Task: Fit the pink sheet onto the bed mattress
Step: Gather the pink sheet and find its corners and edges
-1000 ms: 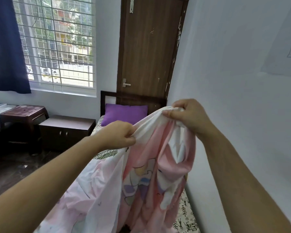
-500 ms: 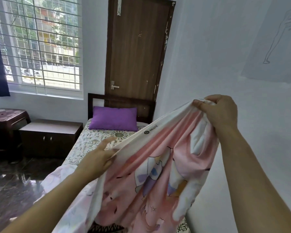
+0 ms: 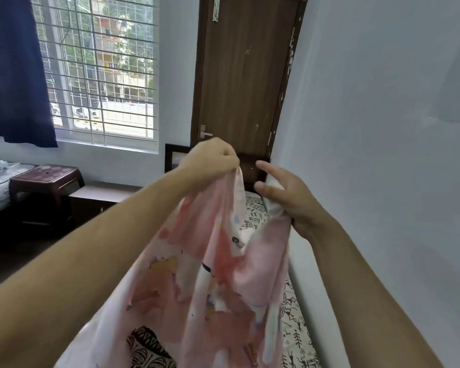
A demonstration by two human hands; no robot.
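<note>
Above the bed (image 3: 299, 328), the pink sheet (image 3: 223, 274) hangs down and back from both hands; left grip (image 3: 213, 160), higher, pinches its edge; right grip (image 3: 284, 200), just beside, clutches a fold, forefinger and thumb spread.

The pink sheet (image 3: 223, 274) is pale pink with deeper coral patches, white areas, touches of yellow and lilac, and thin dark outlines of a cartoon print. The bed mattress (image 3: 295, 314) has a white cover printed with black tribal-style figures, leaves and zigzags. The curtain (image 3: 16, 70) is plain navy blue, and the window grille (image 3: 98, 62) is a white grid. The door (image 3: 245, 75) is brown wood grain with pale chipped spots along its edge. The stool (image 3: 48, 176) is dark maroon with a checkered top. The wall (image 3: 383, 128) is plain bluish white.
</note>
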